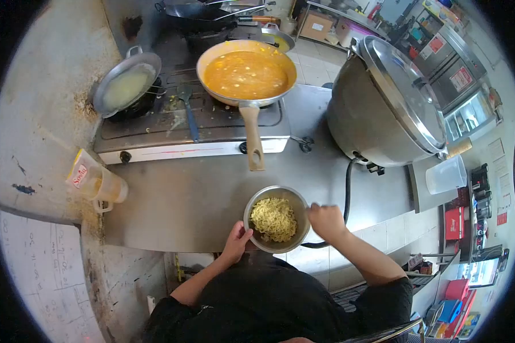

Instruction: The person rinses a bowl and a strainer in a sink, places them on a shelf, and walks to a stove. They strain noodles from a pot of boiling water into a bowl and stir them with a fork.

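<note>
A round metal bowl (249, 214) of curly yellow instant noodles (273, 220) is at the front edge of the steel counter, close to my body. My left hand (236, 241) grips its left rim, thumb on the edge and fingers around the outside. On the opposite side my right hand (328, 222) is closed in a fist at the rim; whether a handle is inside it is hidden. Beyond the bowl, a frying pan (250, 107) of orange soupy liquid (246, 74) sits on the gas stove (171, 150), its beige handle (253, 137) pointing toward me.
A blue-handled spatula (190, 117) lies on the stove beside a pan (126, 86) of pale liquid. At left stands a jug (110, 188) with a packet inside. A large lidded pot (372, 97) with a black cable (348, 188) occupies the right. Dark woks (197, 23) are behind.
</note>
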`<control>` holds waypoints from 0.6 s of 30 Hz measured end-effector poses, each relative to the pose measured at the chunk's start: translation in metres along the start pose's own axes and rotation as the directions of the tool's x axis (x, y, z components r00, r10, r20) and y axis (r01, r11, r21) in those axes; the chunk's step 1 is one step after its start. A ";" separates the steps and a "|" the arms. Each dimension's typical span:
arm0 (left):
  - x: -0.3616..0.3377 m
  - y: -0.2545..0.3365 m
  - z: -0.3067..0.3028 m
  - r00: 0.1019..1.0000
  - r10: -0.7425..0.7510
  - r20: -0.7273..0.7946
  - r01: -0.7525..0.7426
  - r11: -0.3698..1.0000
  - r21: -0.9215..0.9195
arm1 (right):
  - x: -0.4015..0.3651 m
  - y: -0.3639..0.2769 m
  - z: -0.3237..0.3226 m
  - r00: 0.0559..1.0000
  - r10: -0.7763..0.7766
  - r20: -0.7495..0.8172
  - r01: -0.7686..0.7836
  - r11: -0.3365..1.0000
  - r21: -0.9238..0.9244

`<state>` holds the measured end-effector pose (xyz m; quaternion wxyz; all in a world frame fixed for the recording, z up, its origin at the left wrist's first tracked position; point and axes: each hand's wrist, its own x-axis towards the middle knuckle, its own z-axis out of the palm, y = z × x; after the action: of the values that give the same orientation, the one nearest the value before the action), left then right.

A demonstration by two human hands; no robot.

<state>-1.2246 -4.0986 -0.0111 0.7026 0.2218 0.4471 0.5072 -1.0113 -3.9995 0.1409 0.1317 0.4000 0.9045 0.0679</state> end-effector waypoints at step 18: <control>-0.002 -0.011 0.049 0.997 0.042 -0.064 -0.045 0.998 -0.046 | -0.042 -0.004 0.066 0.973 -0.184 0.139 0.152 0.965 0.213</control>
<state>-1.1772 -4.0976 0.0065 0.6822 0.1986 0.4519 0.5395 -0.9682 -4.0321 0.0845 0.1669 0.3368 0.9242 -0.0672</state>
